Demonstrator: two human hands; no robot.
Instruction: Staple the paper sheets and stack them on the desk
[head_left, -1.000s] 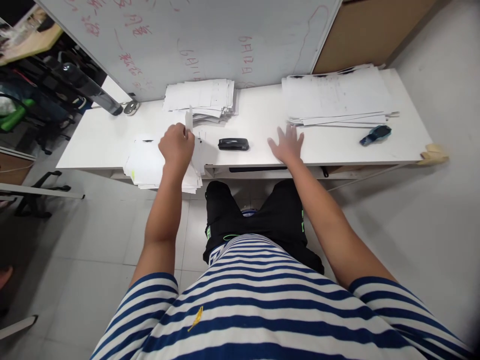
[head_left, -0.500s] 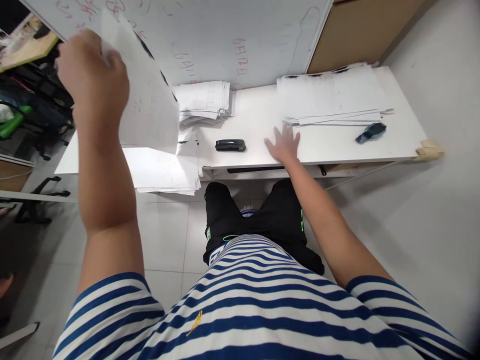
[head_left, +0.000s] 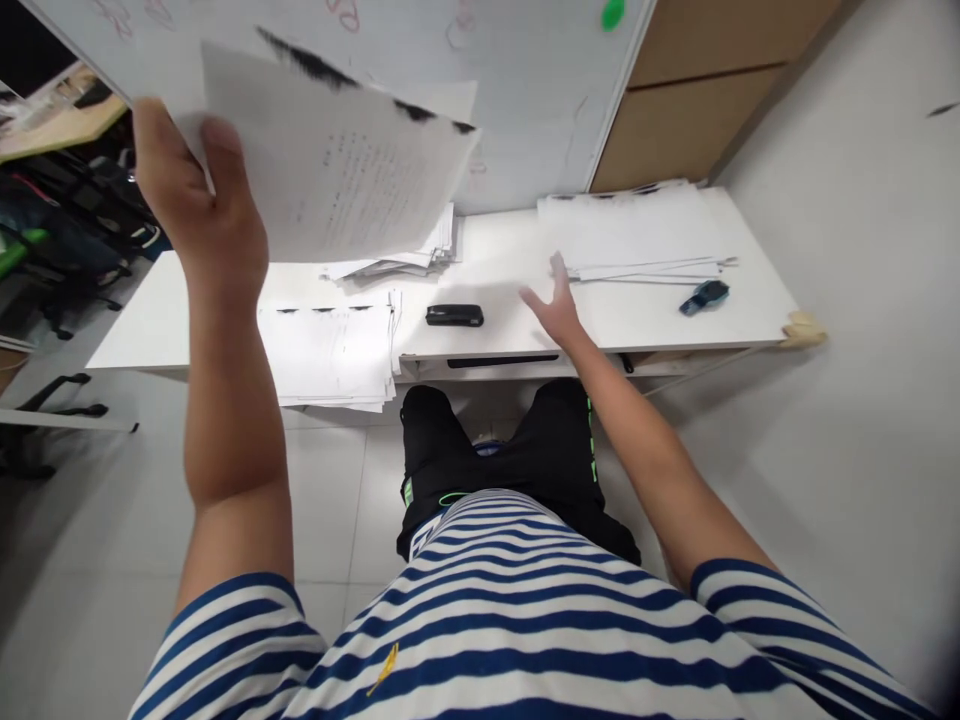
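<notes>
Raised at the upper left, my left hand (head_left: 199, 180) is closed on the edge of some sheets of paper (head_left: 337, 160), printed with text and marked with dark smudges along the far edge. The sheets hang tilted over the desk, partly hiding a paper stack (head_left: 431, 255) behind them. My right hand (head_left: 557, 305) has its fingers apart and holds nothing; it is over the desk beside the right-hand paper pile (head_left: 637, 230). Between the hands lies a black stapler (head_left: 454, 316). A further paper stack (head_left: 330, 350) sits at the desk's front edge, below the held sheets.
A dark blue-black object (head_left: 705, 298), its kind unclear, lies at the right of the white desk (head_left: 502, 270). Behind stands a whiteboard (head_left: 532, 90) with red writing and a green magnet (head_left: 613, 14). A beige bundle (head_left: 804, 330) hangs at the desk's right corner.
The held sheets have swung to the right and flattened out, uncovering more of the front stack. My right hand has lifted slightly, and the camera view has shifted.
</notes>
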